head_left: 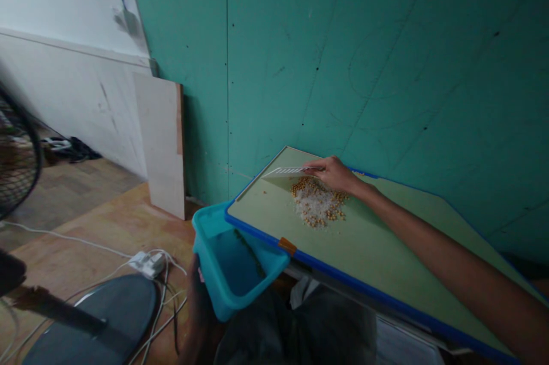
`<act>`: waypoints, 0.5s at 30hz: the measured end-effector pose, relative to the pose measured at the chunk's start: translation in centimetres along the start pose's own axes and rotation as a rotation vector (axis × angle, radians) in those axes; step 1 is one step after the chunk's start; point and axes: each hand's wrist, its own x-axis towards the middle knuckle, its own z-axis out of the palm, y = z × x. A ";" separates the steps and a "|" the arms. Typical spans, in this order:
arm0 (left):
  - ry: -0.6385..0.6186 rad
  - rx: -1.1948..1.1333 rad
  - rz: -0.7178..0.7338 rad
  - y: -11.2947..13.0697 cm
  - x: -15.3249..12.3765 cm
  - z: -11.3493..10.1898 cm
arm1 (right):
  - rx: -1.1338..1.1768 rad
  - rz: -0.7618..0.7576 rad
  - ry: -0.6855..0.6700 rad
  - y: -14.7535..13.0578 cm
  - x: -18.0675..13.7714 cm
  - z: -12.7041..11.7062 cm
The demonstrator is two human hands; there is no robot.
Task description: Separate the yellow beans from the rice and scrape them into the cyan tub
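Note:
My right hand [332, 173] is closed on a thin white slotted spatula [287, 170], held over the far left part of the pale green tabletop [364, 245]. Just below it lies a loose pile of white grains mixed with yellow kernels or beans [315, 205]. At the table's left edge, my left hand [198, 285] grips the outer side of a turquoise plastic tub [210, 262]; most of its fingers are in shadow or behind the tub. The tub is tilted, its rim against the table's blue edging. Inside shows a dark green strip [249, 250] that I cannot identify.
A green wall [274, 56] rises behind the table. A pale board [160, 147] leans near the corner. On the floor lie a white power strip [148, 264] with tangled cables and a round fan base [103, 319]. Brown tape [287, 246] marks the table's edge.

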 end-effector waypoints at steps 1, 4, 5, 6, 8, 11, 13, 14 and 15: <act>0.030 0.011 0.026 0.0 -0.1 0.2 | 0.006 -0.006 -0.002 -0.4 -0.2 0.0; 0.109 0.041 0.062 0.2 -0.4 1.0 | 0.028 -0.017 -0.006 -1.6 -0.6 0.2; 0.102 0.045 0.049 0.2 -0.5 1.2 | 0.037 -0.023 -0.008 -2.0 -0.7 0.3; 0.081 0.046 0.033 0.3 -0.6 1.4 | 0.049 -0.034 -0.011 -2.4 -0.8 0.4; 0.064 0.036 0.026 0.2 -0.5 1.5 | 0.080 -0.059 -0.024 -3.2 -1.0 0.6; 0.133 0.043 0.074 -0.3 0.1 0.8 | 0.104 -0.095 -0.039 -4.3 -1.3 0.8; 0.142 0.054 0.092 -1.0 0.6 -0.1 | 0.099 -0.117 -0.044 -4.9 -1.6 0.9; 0.131 0.044 0.101 -1.4 0.9 -0.6 | 0.096 -0.127 -0.045 -5.2 -1.8 0.9; 0.148 0.028 0.112 -1.8 1.0 -1.0 | 0.093 -0.136 -0.047 -5.5 -1.9 0.9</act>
